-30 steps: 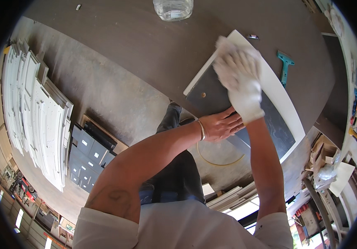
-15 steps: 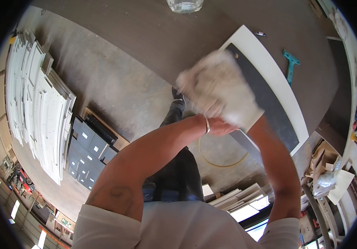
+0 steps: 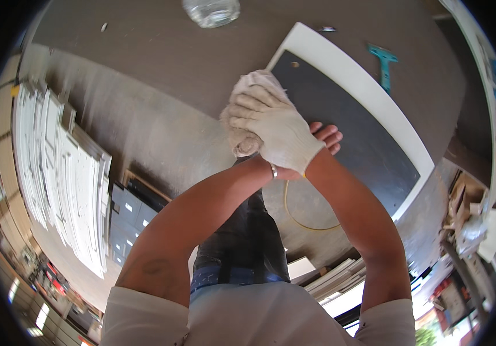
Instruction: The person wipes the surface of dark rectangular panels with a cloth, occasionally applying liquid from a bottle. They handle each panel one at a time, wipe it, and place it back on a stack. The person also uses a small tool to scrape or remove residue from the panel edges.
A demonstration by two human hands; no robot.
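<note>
My right hand (image 3: pixel 279 124), in a knitted off-white glove, grips a bunched pale rag (image 3: pixel 239 143) at the left edge of a dark grey panel (image 3: pixel 346 124) with a white border. My bare left hand (image 3: pixel 327 137), a bracelet at its wrist, crosses beneath the right one. Its fingertips stick out past the glove over the panel, stretched and holding nothing visible; its palm is hidden. The forearms cross at the wrists. The panel lies on a dark brown table (image 3: pixel 161 63).
A teal scraper (image 3: pixel 384 66) lies beyond the panel, with a small tube-like item (image 3: pixel 328 29) near its far corner. A clear container (image 3: pixel 212 11) stands at the far edge. White boards (image 3: pixel 57 173) are stacked at left; a yellow hoop-like cord (image 3: pixel 302 225) hangs below the panel.
The blurred right hand and rag have moved left and come into focus. My left fingers now show beyond the glove. The view has shifted, so the panel sits further left.
</note>
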